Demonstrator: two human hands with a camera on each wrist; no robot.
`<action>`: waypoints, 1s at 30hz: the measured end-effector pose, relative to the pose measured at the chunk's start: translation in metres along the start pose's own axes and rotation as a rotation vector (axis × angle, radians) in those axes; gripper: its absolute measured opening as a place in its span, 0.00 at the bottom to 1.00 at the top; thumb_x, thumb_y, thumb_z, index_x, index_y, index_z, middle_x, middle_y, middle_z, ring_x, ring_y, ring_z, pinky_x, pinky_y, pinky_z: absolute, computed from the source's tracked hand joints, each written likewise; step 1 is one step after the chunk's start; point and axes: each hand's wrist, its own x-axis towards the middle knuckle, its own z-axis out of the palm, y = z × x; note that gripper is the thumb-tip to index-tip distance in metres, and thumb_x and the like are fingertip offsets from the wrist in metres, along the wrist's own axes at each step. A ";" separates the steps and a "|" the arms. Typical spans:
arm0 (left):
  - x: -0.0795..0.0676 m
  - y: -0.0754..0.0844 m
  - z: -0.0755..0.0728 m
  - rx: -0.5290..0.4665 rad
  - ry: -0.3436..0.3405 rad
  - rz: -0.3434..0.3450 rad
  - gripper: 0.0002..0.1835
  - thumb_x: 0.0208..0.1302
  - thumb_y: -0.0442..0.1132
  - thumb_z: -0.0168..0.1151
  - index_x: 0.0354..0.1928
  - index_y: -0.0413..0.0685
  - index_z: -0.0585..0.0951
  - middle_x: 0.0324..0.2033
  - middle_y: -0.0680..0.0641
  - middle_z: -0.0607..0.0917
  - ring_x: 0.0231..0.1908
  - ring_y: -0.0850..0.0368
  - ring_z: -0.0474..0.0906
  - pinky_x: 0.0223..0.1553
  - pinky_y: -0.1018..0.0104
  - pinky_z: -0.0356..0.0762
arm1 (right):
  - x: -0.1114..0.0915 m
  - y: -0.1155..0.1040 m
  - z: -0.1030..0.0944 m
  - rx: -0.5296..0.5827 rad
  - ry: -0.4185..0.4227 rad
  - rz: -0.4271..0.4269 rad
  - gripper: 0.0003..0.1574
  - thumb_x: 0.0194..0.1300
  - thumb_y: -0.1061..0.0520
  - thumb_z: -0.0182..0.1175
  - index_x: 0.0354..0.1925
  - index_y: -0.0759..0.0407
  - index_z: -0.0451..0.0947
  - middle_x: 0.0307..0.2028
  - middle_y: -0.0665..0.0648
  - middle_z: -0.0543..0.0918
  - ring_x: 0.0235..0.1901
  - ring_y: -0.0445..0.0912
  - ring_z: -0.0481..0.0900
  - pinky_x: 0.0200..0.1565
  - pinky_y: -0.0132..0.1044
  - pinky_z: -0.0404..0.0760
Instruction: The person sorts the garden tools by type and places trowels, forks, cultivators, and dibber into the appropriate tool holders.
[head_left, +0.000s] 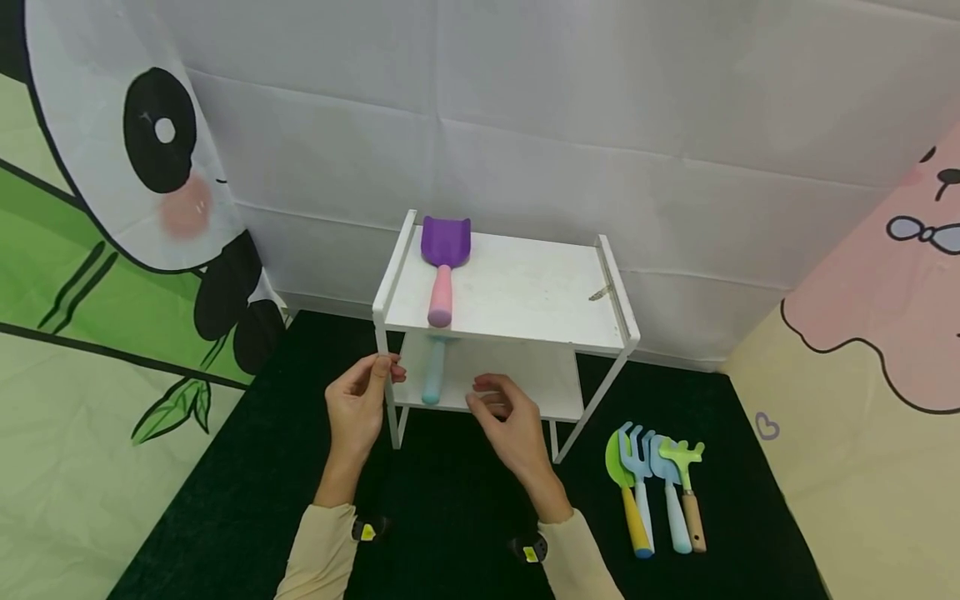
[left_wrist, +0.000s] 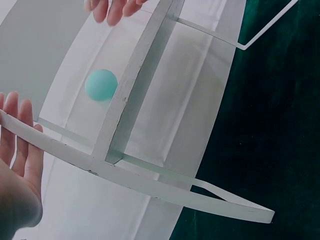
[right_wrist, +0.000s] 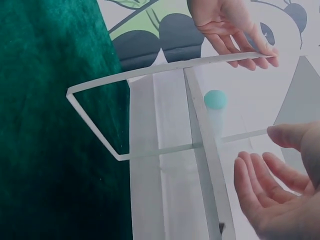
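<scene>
A white two-tier shelf rack (head_left: 525, 279) stands before me. My left hand (head_left: 357, 408) holds its left front post (left_wrist: 55, 145) between thumb and fingers. Just in front of the lower shelf (head_left: 517, 375), my right hand (head_left: 513, 421) hovers with loosely bent fingers and nothing in them. On the top shelf lies a toy shovel with a purple scoop (head_left: 446, 242) and pink handle (head_left: 441, 296). A tool with a pale turquoise handle (head_left: 433, 371) lies on the lower shelf, its rounded end (left_wrist: 101, 85) facing me; the top shelf hides its head.
Right of the rack, on dark green cloth (head_left: 450, 533), lie a green-headed trowel with yellow handle (head_left: 636, 521), a blue hand fork (head_left: 637, 467), a blue shovel (head_left: 672, 500) and a green rake with wooden handle (head_left: 693, 521). A white sheet (head_left: 525, 150) hangs behind.
</scene>
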 end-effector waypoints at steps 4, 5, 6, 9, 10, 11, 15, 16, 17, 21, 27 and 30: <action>0.000 0.001 -0.001 0.014 0.006 0.000 0.10 0.76 0.27 0.56 0.41 0.26 0.84 0.31 0.41 0.89 0.33 0.64 0.86 0.47 0.74 0.82 | -0.005 -0.001 -0.004 0.017 0.005 -0.023 0.19 0.72 0.57 0.66 0.58 0.64 0.79 0.53 0.60 0.85 0.46 0.52 0.85 0.51 0.40 0.85; 0.000 0.001 -0.001 0.013 0.008 -0.003 0.10 0.76 0.27 0.56 0.41 0.26 0.84 0.32 0.40 0.89 0.33 0.64 0.86 0.47 0.74 0.82 | -0.006 -0.001 -0.004 0.015 0.007 -0.030 0.19 0.72 0.57 0.66 0.58 0.64 0.79 0.53 0.60 0.85 0.46 0.52 0.85 0.51 0.39 0.85; 0.000 0.001 -0.002 0.012 0.009 -0.005 0.10 0.76 0.27 0.56 0.41 0.26 0.84 0.32 0.40 0.89 0.33 0.64 0.86 0.47 0.74 0.82 | -0.008 0.000 -0.006 0.009 0.008 -0.036 0.19 0.72 0.57 0.66 0.58 0.64 0.79 0.53 0.60 0.85 0.46 0.51 0.85 0.52 0.40 0.84; 0.000 0.000 -0.001 0.004 0.010 -0.008 0.10 0.76 0.27 0.56 0.41 0.26 0.84 0.32 0.38 0.89 0.33 0.64 0.86 0.47 0.73 0.82 | -0.011 0.002 -0.009 -0.010 0.013 -0.045 0.19 0.72 0.57 0.66 0.58 0.63 0.79 0.53 0.59 0.85 0.46 0.48 0.84 0.52 0.40 0.84; 0.000 0.000 -0.001 0.001 0.009 -0.010 0.10 0.76 0.27 0.55 0.41 0.26 0.84 0.32 0.39 0.89 0.33 0.63 0.86 0.47 0.73 0.82 | -0.013 0.003 -0.011 -0.019 0.014 -0.051 0.19 0.72 0.56 0.65 0.58 0.63 0.79 0.52 0.57 0.85 0.46 0.47 0.84 0.52 0.38 0.84; 0.000 0.000 -0.001 -0.003 0.008 -0.011 0.10 0.76 0.27 0.56 0.41 0.26 0.84 0.32 0.40 0.89 0.33 0.63 0.86 0.47 0.73 0.82 | -0.014 0.008 -0.012 -0.025 0.016 -0.057 0.20 0.73 0.54 0.66 0.58 0.61 0.79 0.52 0.55 0.85 0.45 0.45 0.84 0.52 0.38 0.84; 0.000 -0.001 -0.001 -0.005 0.007 -0.013 0.10 0.76 0.27 0.56 0.41 0.26 0.84 0.32 0.42 0.89 0.33 0.63 0.86 0.47 0.73 0.82 | -0.020 0.011 -0.019 -0.017 0.033 -0.074 0.19 0.72 0.55 0.66 0.57 0.61 0.80 0.52 0.55 0.85 0.45 0.46 0.84 0.52 0.37 0.84; 0.000 -0.001 0.000 -0.006 0.006 -0.017 0.10 0.76 0.28 0.56 0.41 0.26 0.84 0.31 0.44 0.90 0.33 0.63 0.86 0.48 0.73 0.82 | -0.022 0.012 -0.021 -0.018 0.040 -0.084 0.19 0.72 0.55 0.66 0.57 0.61 0.80 0.51 0.55 0.85 0.45 0.47 0.84 0.52 0.38 0.84; 0.000 -0.001 0.000 -0.006 0.005 -0.019 0.10 0.76 0.28 0.56 0.41 0.26 0.84 0.31 0.45 0.90 0.33 0.63 0.86 0.48 0.73 0.82 | -0.024 0.013 -0.023 -0.023 0.048 -0.093 0.19 0.72 0.56 0.67 0.57 0.60 0.80 0.51 0.55 0.85 0.44 0.47 0.84 0.51 0.38 0.84; 0.000 0.000 0.000 -0.010 0.003 -0.018 0.10 0.76 0.27 0.56 0.41 0.26 0.84 0.31 0.47 0.90 0.33 0.63 0.86 0.48 0.73 0.82 | -0.032 0.018 -0.029 -0.042 0.080 -0.121 0.18 0.71 0.58 0.67 0.56 0.59 0.80 0.50 0.55 0.86 0.44 0.48 0.84 0.51 0.39 0.85; 0.000 -0.001 0.000 -0.018 0.002 -0.006 0.10 0.76 0.27 0.56 0.41 0.25 0.84 0.31 0.45 0.90 0.33 0.63 0.86 0.48 0.72 0.82 | -0.042 0.019 -0.037 -0.044 0.125 -0.132 0.19 0.68 0.67 0.67 0.57 0.66 0.79 0.51 0.62 0.85 0.44 0.54 0.84 0.50 0.39 0.85; -0.001 -0.001 0.000 -0.018 0.000 -0.006 0.10 0.76 0.27 0.56 0.41 0.25 0.84 0.31 0.43 0.90 0.33 0.63 0.86 0.48 0.72 0.82 | -0.047 0.009 -0.041 -0.063 0.141 -0.138 0.19 0.67 0.70 0.66 0.55 0.71 0.78 0.50 0.67 0.84 0.43 0.57 0.83 0.49 0.40 0.85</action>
